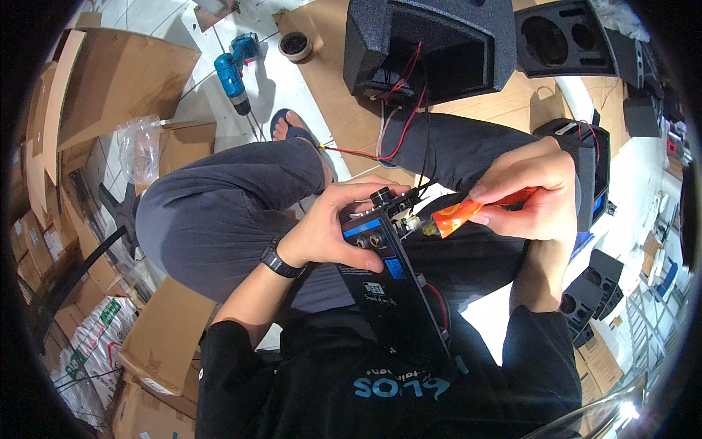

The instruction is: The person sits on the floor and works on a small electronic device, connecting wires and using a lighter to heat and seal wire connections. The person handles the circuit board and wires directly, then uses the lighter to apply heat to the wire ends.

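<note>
My left hand [325, 227] grips the upper end of a black amplifier panel [380, 322], which lies tilted across my lap. A knob [381, 196], two round jacks and a blue strip show at that end, beside my fingers. Between the thumb and fingers of my right hand [537, 194] is an orange glue tube [457, 217]. Its yellowish nozzle [428, 228] points left, right at the small connectors [409, 224] on the panel's circuit board; whether it touches them I cannot tell. Thin black and red wires run close by.
Ahead stands a black speaker cabinet [365, 44] with red and black wires [398, 146] trailing from its opening toward my legs. A blue cordless drill [232, 77] and a round bowl [295, 47] are on the floor. Cardboard boxes [164, 333] crowd the left; more speaker parts [596, 285] lie right.
</note>
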The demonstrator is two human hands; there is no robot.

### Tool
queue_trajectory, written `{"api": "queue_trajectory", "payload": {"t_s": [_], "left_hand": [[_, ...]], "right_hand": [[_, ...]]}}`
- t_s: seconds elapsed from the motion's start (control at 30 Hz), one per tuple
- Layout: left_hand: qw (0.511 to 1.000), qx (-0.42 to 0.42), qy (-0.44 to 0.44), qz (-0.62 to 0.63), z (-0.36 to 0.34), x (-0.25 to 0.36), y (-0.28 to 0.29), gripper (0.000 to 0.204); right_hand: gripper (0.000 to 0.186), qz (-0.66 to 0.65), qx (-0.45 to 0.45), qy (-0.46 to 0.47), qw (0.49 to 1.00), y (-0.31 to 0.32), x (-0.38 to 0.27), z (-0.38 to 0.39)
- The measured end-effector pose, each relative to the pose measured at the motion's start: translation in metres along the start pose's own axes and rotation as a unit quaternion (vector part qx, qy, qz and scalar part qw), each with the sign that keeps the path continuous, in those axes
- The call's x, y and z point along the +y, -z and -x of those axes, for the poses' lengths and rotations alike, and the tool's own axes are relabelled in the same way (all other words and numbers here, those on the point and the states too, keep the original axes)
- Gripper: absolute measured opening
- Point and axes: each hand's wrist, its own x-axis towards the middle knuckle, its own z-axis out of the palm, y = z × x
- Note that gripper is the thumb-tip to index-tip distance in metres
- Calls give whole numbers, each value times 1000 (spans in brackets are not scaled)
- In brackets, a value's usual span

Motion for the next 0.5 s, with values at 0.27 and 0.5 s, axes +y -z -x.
{"api": "queue_trajectory", "payload": {"t_s": [0.27, 0.5], "left_hand": [[1000, 5, 10, 19, 0, 2, -1, 93], [999, 5, 15, 45, -1, 5, -3, 89]], "right_hand": [[27, -72, 41, 18, 996, 11, 3, 10], [31, -186, 130, 83, 970, 9, 10, 18]]}}
